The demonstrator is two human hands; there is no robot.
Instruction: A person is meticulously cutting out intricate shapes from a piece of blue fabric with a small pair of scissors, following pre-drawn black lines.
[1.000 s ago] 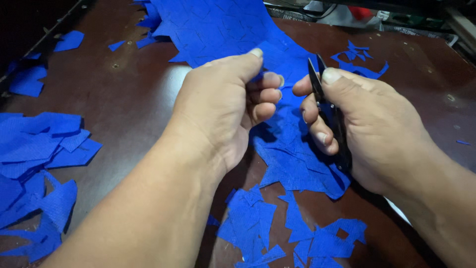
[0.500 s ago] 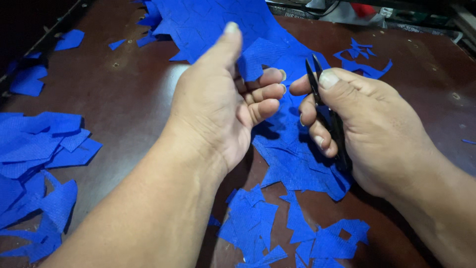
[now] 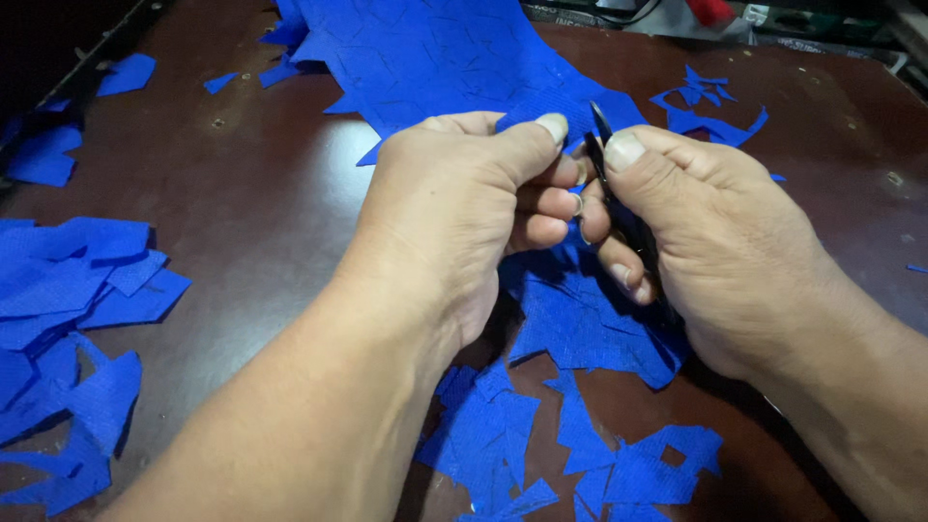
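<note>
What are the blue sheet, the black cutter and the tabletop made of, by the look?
Blue sheet: likely woven fabric, matte; a fine ribbed weave shows and it lies limp.
Black cutter in the right hand: probably metal snips, dark finish; thin, pointed tip.
Tabletop: dark brown, glossy, perhaps lacquered wood or laminate; it reflects light, and small fasteners show.

A large blue fabric sheet (image 3: 435, 58) lies flat, black scissors (image 3: 601, 145) (blades nearly upright) at its edge.

The left hand (image 3: 464, 213) pinches blue fabric (image 3: 435, 58) beside the right hand (image 3: 715, 251) gripping black scissors (image 3: 601, 135).
</note>
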